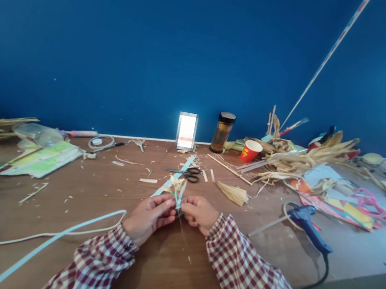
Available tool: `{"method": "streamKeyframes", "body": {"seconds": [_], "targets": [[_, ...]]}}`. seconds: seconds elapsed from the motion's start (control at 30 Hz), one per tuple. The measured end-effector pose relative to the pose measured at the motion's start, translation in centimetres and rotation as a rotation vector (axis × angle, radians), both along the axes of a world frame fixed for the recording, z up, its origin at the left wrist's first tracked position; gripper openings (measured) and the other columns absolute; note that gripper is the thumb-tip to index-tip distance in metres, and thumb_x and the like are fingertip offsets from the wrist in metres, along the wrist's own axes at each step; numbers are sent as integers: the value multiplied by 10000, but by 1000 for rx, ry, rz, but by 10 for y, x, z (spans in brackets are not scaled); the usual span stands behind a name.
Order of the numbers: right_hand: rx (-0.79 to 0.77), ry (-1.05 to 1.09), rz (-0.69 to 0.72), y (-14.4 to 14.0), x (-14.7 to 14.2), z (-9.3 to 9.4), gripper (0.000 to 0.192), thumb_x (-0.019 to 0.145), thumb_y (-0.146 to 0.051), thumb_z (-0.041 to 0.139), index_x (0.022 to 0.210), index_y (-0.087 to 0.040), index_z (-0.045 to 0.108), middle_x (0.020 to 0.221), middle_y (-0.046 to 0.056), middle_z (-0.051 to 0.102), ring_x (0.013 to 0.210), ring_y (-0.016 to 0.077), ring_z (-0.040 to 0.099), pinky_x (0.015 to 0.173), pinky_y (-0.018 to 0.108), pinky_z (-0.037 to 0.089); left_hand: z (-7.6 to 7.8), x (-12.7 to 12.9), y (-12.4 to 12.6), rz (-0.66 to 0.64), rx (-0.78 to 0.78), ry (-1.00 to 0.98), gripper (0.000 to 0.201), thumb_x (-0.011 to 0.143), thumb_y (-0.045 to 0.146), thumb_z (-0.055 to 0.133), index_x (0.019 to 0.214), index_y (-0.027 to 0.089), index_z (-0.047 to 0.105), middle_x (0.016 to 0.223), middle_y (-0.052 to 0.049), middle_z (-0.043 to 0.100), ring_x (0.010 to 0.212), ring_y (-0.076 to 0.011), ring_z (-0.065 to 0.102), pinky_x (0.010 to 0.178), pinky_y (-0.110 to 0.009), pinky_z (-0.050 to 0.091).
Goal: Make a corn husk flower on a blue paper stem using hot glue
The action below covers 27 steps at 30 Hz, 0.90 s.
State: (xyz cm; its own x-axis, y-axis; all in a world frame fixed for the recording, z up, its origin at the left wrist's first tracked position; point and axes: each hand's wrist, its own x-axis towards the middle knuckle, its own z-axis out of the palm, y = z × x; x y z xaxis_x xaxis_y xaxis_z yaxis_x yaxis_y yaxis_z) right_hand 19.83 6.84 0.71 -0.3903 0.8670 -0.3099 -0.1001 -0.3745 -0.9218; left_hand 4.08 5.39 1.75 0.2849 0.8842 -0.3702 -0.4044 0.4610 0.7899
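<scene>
Pale, papery, splayed bundle (178, 188)

Bundle (180, 194) — cream, pale blue; sleeves (249, 269) — maroon-and-white check.

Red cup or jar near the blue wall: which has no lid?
The red cup with yellow lettering: its top is open, while the taller jar wears a black lid.

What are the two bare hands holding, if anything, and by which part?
The left hand and right hand both pinch a small, cream-and-pale-blue, flower-like bundle by its lower end.
</scene>
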Motion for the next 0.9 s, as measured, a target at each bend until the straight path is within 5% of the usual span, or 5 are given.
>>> {"method": "streamKeyframes", "body": {"seconds": [0.4, 0.63, 0.9], "targets": [[59, -60, 4, -3, 0, 4, 177, 678, -308, 606, 762, -160, 556, 546, -58, 475, 413, 37, 369, 335, 149, 182, -1, 0, -2, -3, 26, 126, 295, 516, 260, 819, 679, 105, 629, 582, -10, 624, 514, -73, 581, 494, -158, 526], [95, 14, -39, -2, 1, 1, 339, 662, -444, 668, 657, -153, 494, 513, -82, 381, 398, 17, 210, 349, 163, 87, 0, 3, -4, -22, -40, 91, 258, 538, 187, 809, 710, 99, 638, 590, -16, 631, 522, -85, 595, 505, -178, 539], [144, 39, -2, -2, 1, -6, 300, 669, -432, 679, 682, -162, 549, 492, -86, 329, 409, 29, 219, 362, 173, 113, -3, 1, -4, -74, -7, 59, 332, 530, 195, 812, 765, 133, 585, 593, 19, 615, 502, -77, 585, 517, -195, 537]]}}
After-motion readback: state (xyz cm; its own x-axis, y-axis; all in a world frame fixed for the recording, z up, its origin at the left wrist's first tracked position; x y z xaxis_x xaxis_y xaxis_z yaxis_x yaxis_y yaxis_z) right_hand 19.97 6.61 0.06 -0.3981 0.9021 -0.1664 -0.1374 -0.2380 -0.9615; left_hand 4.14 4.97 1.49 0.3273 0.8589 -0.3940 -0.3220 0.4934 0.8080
